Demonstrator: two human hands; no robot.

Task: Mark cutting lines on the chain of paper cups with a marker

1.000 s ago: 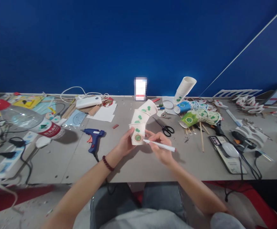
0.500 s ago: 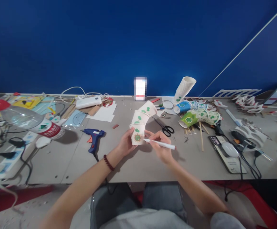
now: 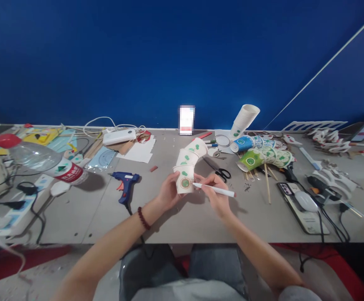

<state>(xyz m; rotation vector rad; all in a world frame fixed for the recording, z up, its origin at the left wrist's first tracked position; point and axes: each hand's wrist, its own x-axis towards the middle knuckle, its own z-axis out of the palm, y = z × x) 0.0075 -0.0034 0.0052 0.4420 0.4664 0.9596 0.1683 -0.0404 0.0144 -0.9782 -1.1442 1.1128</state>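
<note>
My left hand [image 3: 168, 193] is wrapped round the nearest cup of a curved chain of white paper cups [image 3: 188, 163] with green spots. That chain rises from the grey table [image 3: 182, 217] and bends away to the right. My right hand [image 3: 216, 193] pinches a white marker pen [image 3: 215, 190]. Its tip touches the round green and orange mark on the front of the cup I hold. A dark red bead bracelet [image 3: 143, 218] sits on my left wrist.
A blue glue gun [image 3: 126, 184] lies left of my hands, black scissors [image 3: 221, 170] to the right. Painted cups [image 3: 261, 154], wooden sticks and a leaning stack of white cups [image 3: 244, 119] sit behind. A water bottle [image 3: 40, 161] lies far left, a phone and cables far right.
My hands and the cup chain hold almost the same pose. The pen tip stays on the cup's round mark. The view has shifted slightly down and to the right.
</note>
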